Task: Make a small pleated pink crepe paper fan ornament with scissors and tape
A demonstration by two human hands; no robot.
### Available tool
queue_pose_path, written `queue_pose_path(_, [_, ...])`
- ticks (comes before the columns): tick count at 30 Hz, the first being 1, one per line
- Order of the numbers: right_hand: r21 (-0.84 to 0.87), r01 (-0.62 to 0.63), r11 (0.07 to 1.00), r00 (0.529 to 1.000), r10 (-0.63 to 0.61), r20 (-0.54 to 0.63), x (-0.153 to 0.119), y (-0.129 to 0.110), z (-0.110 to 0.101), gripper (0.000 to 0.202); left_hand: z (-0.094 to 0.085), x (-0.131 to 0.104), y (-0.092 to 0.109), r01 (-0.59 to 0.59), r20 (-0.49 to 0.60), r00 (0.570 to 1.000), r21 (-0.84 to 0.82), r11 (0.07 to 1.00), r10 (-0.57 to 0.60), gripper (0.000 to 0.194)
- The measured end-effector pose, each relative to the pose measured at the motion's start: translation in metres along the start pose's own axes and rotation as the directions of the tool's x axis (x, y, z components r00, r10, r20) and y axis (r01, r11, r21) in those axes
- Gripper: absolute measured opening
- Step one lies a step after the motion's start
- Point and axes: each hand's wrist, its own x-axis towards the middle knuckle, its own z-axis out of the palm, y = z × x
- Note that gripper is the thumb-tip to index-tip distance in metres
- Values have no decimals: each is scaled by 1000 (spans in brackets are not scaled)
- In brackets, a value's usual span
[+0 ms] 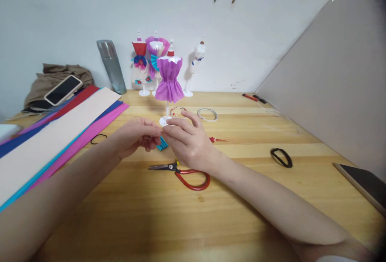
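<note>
Teal pleated piece [162, 144], partly hidden, near scissors [171, 167].

Your left hand [137, 135], right hand [191, 141] and forearms [259, 189] are bare; a sliver of whitish sleeve [333, 258] shows near your right elbow [340, 241].

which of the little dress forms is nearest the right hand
The front one, in the purple dress with a red neck band: its base is just beyond the right hand, while the other three stand farther back near the wall.

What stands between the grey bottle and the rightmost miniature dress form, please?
In the head view, three dress forms: a red-topped one, a mostly purple one and, further forward, one in a purple dress.
</note>
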Motion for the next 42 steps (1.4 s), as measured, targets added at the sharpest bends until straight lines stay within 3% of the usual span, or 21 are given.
queue_pose_path(6, [-134,77,988,995,-86,-60,-10,13,3,17,0,0,2,-7,-24,1000,-154,988,3,22])
queue_pose_path(11, [-97,165,982,970,-179,-163,-17,25,1,25,4,-2,3,-23,5,1000,-240,971,25,20])
queue_pose_path(13, [12,69,998,978,-66,-200,-15,25,-2,31,4,-5,3,-66,13,997,-230,971,71,17])
queue_pose_path(15, [198,-111,974,975,145,-166,-10,21,-6,36,5,-6,1,-126,19,991,-196,973,132,17])
queue_pose_path(17, [408,-293,865,940,337,-41,-4,16,-11,40,6,-6,-2,-191,19,980,-147,970,196,18])
queue_pose_path(20, [604,-493,626,855,477,204,3,11,-15,41,9,-5,-4,-271,-4,963,-31,962,271,20])
queue_pose_path(23, [659,-620,426,758,541,364,4,10,-15,34,12,-6,-5,-318,-38,946,86,944,322,19])
queue_pose_path(26, [634,-704,322,676,579,457,6,9,-14,24,14,-8,-4,-343,-58,933,167,925,356,18])
queue_pose_path(32, [568,-715,408,678,602,421,14,2,-16,12,19,-12,-2,-317,-74,935,260,912,346,19])
queue_pose_path(37, [507,-722,471,683,600,416,13,-3,-16,12,24,-14,-4,-289,-95,943,237,928,318,21])
queue_pose_path(42, [262,-510,819,857,456,241,7,-6,-11,12,27,-12,-6,-253,-108,956,178,951,274,20])
